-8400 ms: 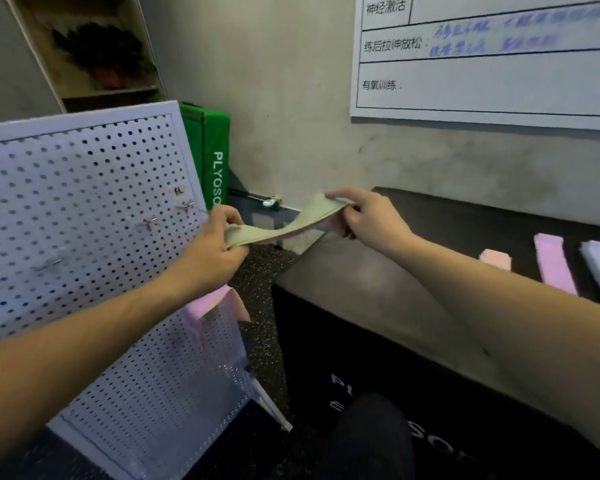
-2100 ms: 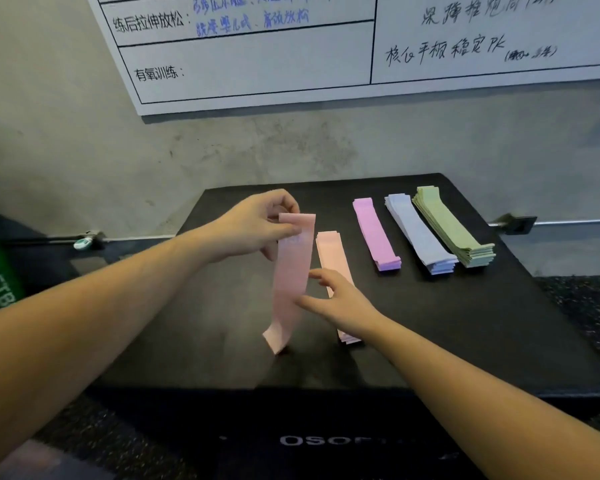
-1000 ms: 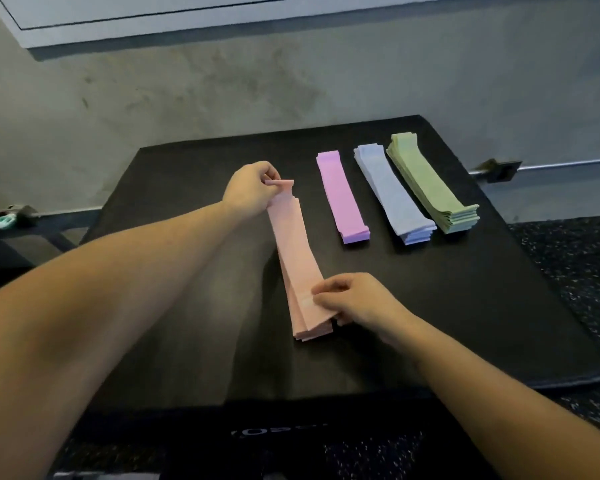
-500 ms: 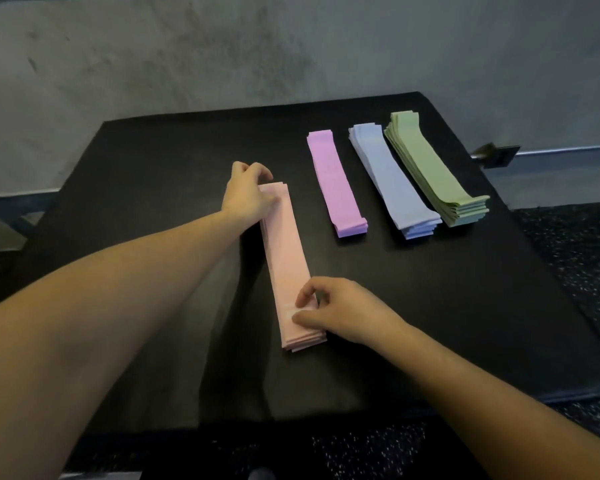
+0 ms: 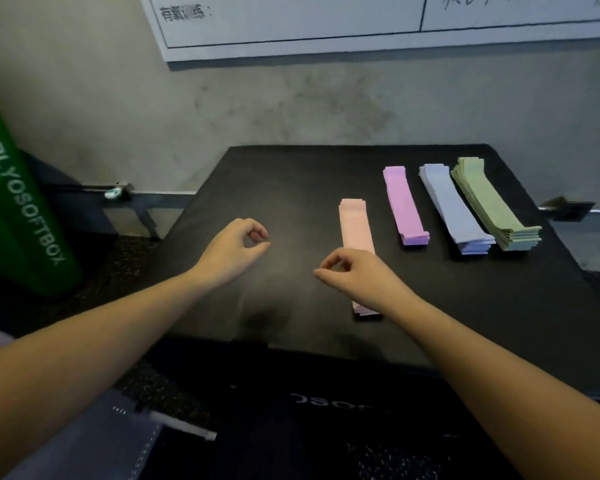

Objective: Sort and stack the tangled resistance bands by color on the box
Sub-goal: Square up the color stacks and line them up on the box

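Above black box [image 5: 291,188], left hand [image 5: 231,252] and right hand [image 5: 354,275], both loosely curled, empty, beside pink stack [image 5: 355,226].

Left hand [image 5: 234,252], right hand [image 5: 352,275]: loosely curled, empty.

Dim, flat indoor light; soft shadows on black box [image 5: 291,188]; wide-angle bending and blur at edges.

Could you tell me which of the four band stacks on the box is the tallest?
The green stack, farthest right beside the blue stack; its near end shows the thickest pile of layers, more than the purple or pink stacks.
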`<state>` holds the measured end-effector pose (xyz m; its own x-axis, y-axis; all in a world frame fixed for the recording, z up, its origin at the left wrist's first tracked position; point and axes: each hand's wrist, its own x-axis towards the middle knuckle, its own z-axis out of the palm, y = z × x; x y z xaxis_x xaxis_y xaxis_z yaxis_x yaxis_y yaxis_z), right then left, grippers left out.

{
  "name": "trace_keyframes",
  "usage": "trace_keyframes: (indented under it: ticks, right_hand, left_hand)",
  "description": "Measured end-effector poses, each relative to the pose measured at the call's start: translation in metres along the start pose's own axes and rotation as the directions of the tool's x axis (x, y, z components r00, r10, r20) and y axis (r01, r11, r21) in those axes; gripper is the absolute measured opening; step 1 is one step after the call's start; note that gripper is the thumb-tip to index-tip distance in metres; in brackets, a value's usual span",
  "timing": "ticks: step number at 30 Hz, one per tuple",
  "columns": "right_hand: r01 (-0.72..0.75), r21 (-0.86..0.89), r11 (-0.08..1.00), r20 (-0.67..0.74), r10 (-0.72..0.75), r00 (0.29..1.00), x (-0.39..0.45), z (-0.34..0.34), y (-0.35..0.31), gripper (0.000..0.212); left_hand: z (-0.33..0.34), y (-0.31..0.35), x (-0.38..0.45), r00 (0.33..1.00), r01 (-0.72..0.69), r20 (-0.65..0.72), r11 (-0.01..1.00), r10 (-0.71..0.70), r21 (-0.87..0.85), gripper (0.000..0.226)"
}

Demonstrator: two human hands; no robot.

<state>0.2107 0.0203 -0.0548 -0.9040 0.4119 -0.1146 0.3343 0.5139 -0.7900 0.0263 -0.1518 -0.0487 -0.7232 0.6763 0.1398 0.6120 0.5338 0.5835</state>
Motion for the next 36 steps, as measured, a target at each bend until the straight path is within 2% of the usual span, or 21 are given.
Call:
trace_keyframes:
  ticks: [3,9,12,17,20,22,27,29,32,34,36]
  right_hand:
    - [0.086,-0.001,0.996,0.036,-0.086,0.996,-0.012,0.031,-0.035,0.020]
    - [0.218,-0.020,0.976,0.193,-0.211,0.958,-0.026,0.112,-0.096,0.019]
    - [0.279,-0.044,0.959,0.283,-0.256,0.924,-0.029,0.157,-0.119,0.019]
    - [0.352,-0.104,0.930,0.418,-0.280,0.864,-0.024,0.223,-0.148,0.020]
    - [0.355,-0.121,0.927,0.470,-0.261,0.843,-0.016,0.259,-0.159,0.026]
    - [0.348,-0.122,0.930,0.493,-0.247,0.834,-0.009,0.283,-0.164,0.031]
    - [0.350,-0.168,0.922,0.553,-0.206,0.807,0.016,0.346,-0.176,0.053]
    - [0.340,-0.176,0.924,0.581,-0.182,0.794,0.025,0.364,-0.182,0.066]
    - [0.305,-0.175,0.936,0.608,-0.141,0.781,0.038,0.388,-0.191,0.078]
    - [0.305,-0.154,0.940,0.614,-0.151,0.775,0.044,0.403,-0.198,0.075]
    - [0.321,-0.104,0.941,0.615,-0.193,0.765,0.050,0.415,-0.204,0.052]
  left_hand:
    - [-0.032,-0.030,-0.063,0.996,0.070,-0.049,0.997,-0.071,-0.027,0.015]
    - [-0.079,-0.086,-0.193,0.965,0.230,-0.119,0.972,-0.233,-0.038,0.013]
    - [-0.093,-0.115,-0.248,0.929,0.295,-0.224,0.955,-0.296,-0.039,0.017]
    - [-0.107,-0.167,-0.307,0.774,0.448,-0.447,0.887,-0.448,-0.112,0.031]
    - [-0.105,-0.195,-0.326,0.610,0.524,-0.538,0.806,-0.581,-0.276,0.037]
    - [-0.098,-0.211,-0.335,0.532,0.552,-0.524,0.742,-0.665,-0.380,0.042]
    - [-0.095,-0.238,-0.335,0.453,0.550,-0.418,0.616,-0.787,-0.564,0.063]
    - [-0.095,-0.244,-0.333,0.440,0.529,-0.386,0.581,-0.811,-0.619,0.066]
    - [-0.095,-0.252,-0.332,0.455,0.481,-0.336,0.546,-0.824,-0.687,0.063]
    - [-0.097,-0.255,-0.330,0.455,0.466,-0.324,0.532,-0.829,-0.708,0.054]
    - [-0.097,-0.256,-0.331,0.438,0.444,-0.344,0.533,-0.830,-0.721,0.044]
